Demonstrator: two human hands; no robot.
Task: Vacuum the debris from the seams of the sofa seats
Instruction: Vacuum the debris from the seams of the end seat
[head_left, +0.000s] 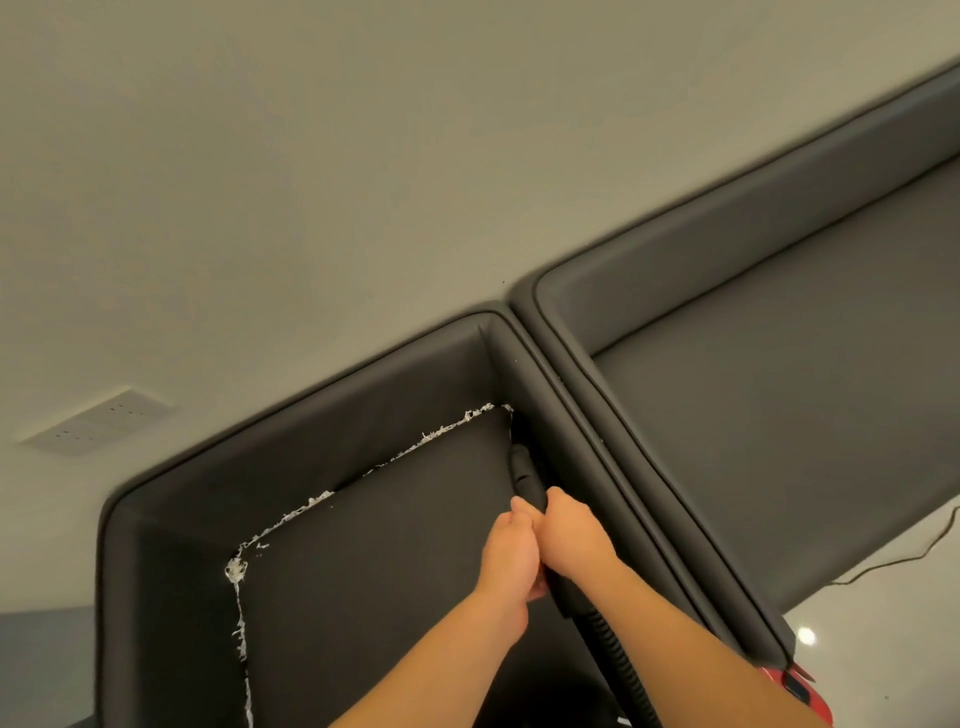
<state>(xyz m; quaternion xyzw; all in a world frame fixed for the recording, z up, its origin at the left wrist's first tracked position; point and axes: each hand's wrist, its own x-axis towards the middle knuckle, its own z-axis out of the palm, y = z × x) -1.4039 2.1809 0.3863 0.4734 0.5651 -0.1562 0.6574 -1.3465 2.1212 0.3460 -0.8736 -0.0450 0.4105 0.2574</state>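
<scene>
White shreds (415, 441) line my seat cushion's (395, 561) seams.
Both my left hand (511, 556) and right hand (571, 535) grip the vacuum nozzle (527, 475), fingers closed.

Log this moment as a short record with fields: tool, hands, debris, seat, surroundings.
tool: black vacuum nozzle on a ribbed hose, tip in the right-hand seam of the seat
hands: left hand and right hand both grip the nozzle
debris: white shreds along the back and left seams, uncollected
seat: dark grey sofa seat
surroundings: wall socket plate; red vacuum body at lower right
</scene>
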